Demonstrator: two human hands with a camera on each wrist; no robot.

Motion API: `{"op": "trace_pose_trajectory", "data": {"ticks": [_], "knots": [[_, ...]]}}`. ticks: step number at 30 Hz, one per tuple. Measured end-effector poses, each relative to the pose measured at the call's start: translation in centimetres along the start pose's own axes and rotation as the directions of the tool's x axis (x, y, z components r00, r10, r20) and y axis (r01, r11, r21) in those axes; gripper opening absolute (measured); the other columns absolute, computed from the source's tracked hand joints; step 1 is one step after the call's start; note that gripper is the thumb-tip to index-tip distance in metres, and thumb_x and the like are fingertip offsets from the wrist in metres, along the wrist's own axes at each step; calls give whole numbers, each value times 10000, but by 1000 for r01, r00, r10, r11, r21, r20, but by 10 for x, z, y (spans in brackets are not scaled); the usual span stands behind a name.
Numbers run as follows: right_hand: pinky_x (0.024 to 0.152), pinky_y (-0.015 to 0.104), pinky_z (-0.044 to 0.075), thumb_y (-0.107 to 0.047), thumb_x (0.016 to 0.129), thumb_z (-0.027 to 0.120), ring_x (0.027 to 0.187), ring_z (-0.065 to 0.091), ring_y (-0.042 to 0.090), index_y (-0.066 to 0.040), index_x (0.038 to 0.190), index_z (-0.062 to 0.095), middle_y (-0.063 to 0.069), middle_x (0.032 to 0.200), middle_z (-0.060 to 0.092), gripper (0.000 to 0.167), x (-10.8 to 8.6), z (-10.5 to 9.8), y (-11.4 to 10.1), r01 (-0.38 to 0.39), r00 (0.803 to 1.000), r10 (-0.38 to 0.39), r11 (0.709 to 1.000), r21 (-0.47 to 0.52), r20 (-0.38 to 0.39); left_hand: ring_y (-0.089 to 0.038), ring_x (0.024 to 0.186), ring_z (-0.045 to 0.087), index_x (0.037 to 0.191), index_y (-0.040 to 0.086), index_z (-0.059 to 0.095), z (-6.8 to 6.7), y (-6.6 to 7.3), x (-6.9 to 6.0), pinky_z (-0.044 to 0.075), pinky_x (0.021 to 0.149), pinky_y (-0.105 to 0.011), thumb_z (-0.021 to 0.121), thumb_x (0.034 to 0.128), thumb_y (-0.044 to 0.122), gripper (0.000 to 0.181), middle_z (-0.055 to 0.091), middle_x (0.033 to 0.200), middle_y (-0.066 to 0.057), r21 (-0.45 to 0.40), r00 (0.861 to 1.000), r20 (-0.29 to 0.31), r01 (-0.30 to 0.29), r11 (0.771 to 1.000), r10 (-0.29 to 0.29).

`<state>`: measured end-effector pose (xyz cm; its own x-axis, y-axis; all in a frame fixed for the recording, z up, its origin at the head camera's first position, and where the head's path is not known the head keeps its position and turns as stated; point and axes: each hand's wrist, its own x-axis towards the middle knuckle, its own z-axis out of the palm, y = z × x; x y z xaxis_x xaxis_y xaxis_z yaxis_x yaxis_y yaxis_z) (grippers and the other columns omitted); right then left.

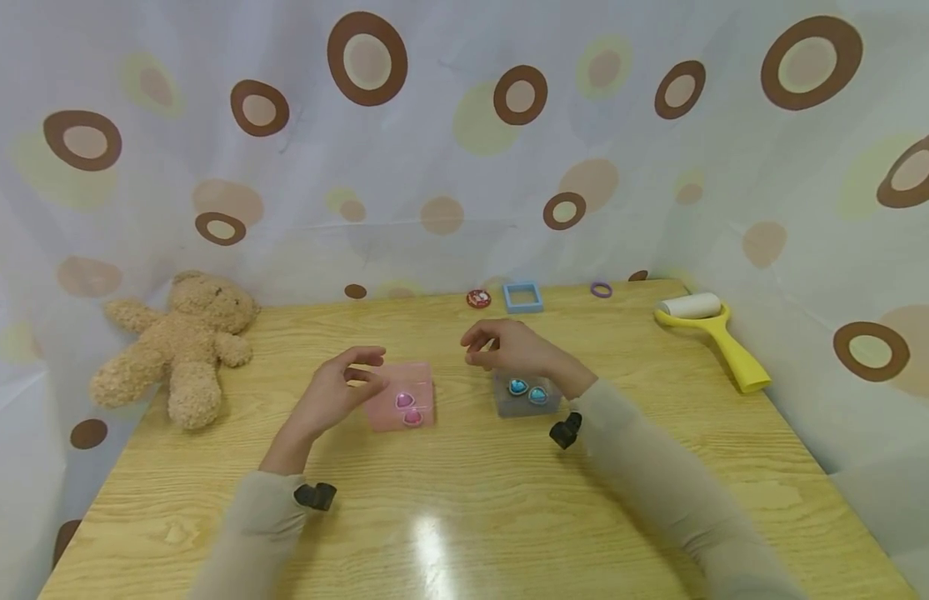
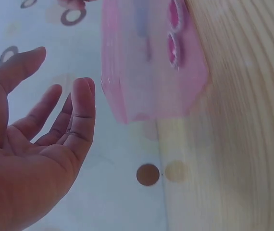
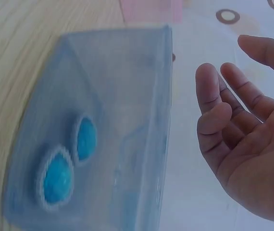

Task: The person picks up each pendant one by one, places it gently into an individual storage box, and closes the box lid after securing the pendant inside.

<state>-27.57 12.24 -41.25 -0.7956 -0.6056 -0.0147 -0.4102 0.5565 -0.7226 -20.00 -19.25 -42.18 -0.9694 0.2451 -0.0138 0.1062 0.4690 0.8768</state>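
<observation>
My left hand [image 1: 335,387] hovers at the left side of a see-through pink box [image 1: 421,380]. Its fingers are loosely bent with nothing between them, as the left wrist view also shows. Two pink gems [image 1: 406,401] with pale rims lie in that box. Just beyond a see-through grey-blue box [image 1: 518,408], my right hand [image 1: 518,346] is in the air, fingers relaxed and holding nothing. Inside this box are two blue gems [image 3: 56,179] with whitish rims, plain in the right wrist view. My right hand and forearm hide part of its far side in the head view.
A teddy bear [image 1: 190,343] sits at the table's left edge. Along the back lie a red round piece [image 1: 478,298], a light blue square frame [image 1: 522,297] and a purple ring [image 1: 601,290]. A yellow-handled lint roller [image 1: 722,337] is at the right, by the spotted curtain [image 1: 449,167].
</observation>
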Motion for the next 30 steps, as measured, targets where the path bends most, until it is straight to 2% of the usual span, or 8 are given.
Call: {"op": "trace_pose_trajectory", "data": {"ticks": [4,7,10,14,19,25,30], "knots": [[785,339,583,-280,990,632,872,684,197,-155,1228,641,35,1087,682,268,-7,-11,9,-21,1000,21,1000,13,-17,-292,1187,620,1394,176,544,13,10,6,564,901,-376,697,952,210,470,557,1392,-146,-26,1000,18,-2,1000,2],[802,414,591,-259,993,627,887,699,279,-116,1222,641,84,1099,674,270,-13,-19,16,-37,998,38,998,45,-40,-286,1194,620,1379,180,560,25,17,11,573,895,-372,687,958,218,441,571,1378,-129,-32,1000,29,-4,999,5],[813,443,586,-270,992,631,896,692,294,-117,1210,650,88,1105,671,267,-17,-27,25,-57,995,61,997,54,-76,-270,1180,629,1356,187,583,39,23,15,580,864,-351,695,952,229,421,592,1351,-111,-49,999,31,-7,999,9],[824,423,585,-279,990,633,920,679,283,-111,1225,656,98,1125,674,290,-22,-36,34,-84,989,89,995,46,-116,-248,1163,637,1341,197,599,58,34,21,582,869,-357,718,936,257,426,607,1341,-73,-84,999,42,-17,996,21],[883,496,573,-268,995,619,992,683,364,-82,1239,644,138,1146,666,308,-28,-46,44,-131,980,143,988,87,-139,-205,1143,652,1320,217,615,83,45,29,581,883,-360,727,929,276,411,623,1317,-7,-80,999,48,-17,997,21],[892,525,559,-276,1001,613,1001,675,354,-87,1215,650,134,1139,665,288,-31,-51,64,-185,964,198,979,89,-179,-242,1111,677,1295,170,628,109,56,36,598,836,-349,731,924,223,389,623,1315,-102,-47,998,56,-35,998,38],[901,522,557,-284,1012,600,996,667,333,-27,1258,625,157,1139,646,356,-35,-54,79,-213,955,230,971,105,-186,-277,1117,676,1316,122,613,128,61,39,601,829,-347,734,914,174,423,607,1332,-143,-22,996,71,-43,999,45]]}}
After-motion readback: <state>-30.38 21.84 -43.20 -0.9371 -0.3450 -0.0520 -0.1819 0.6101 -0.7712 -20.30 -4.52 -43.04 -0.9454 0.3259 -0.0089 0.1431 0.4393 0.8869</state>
